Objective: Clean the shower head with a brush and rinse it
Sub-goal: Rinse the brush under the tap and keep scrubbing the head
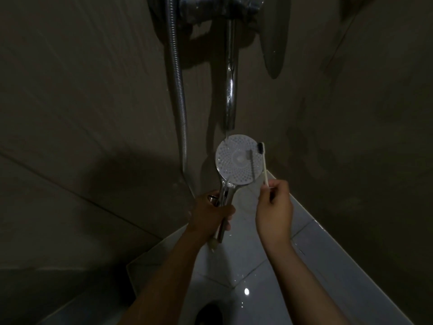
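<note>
A round white shower head (235,159) with many small holes faces me, just under the tap spout (230,90). My left hand (212,215) is shut on its chrome handle, with a second pale stick-like handle poking out below the fist. My right hand (274,205) pinches the lower end of a cream toothbrush (264,164). The brush stands nearly upright beside the head's right rim, dark bristles at the top. Its shadow falls across the head's face.
The ribbed metal hose (179,90) hangs down the dark wall on the left from the mixer valve (218,5) at the top. Pale glossy floor tiles (246,266) lie below, with a dark drain opening (208,314) at the bottom.
</note>
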A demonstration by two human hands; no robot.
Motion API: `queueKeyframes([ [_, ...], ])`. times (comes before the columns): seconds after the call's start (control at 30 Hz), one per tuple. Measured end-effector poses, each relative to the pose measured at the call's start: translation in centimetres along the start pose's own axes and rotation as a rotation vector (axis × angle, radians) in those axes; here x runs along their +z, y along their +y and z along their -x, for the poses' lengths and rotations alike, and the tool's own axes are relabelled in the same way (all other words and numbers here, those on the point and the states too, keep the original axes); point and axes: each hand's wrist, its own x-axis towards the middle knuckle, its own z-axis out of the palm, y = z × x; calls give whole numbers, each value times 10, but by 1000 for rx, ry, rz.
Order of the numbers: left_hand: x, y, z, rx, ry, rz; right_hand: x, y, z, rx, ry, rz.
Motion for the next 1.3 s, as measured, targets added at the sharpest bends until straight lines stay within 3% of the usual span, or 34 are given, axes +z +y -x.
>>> queueKeyframes([
  [0.17,1,-9,11,12,-1,-30,-4,1,0,-5,-2,1],
  [0.43,-13,-2,-4,43,146,31,4,2,0,-7,-11,-14],
  [0.8,14,21,-47,98,59,-68,4,4,-14,7,32,16],
  [1.3,-4,-1,-6,142,49,-60,14,-1,-9,-22,-19,-32],
])
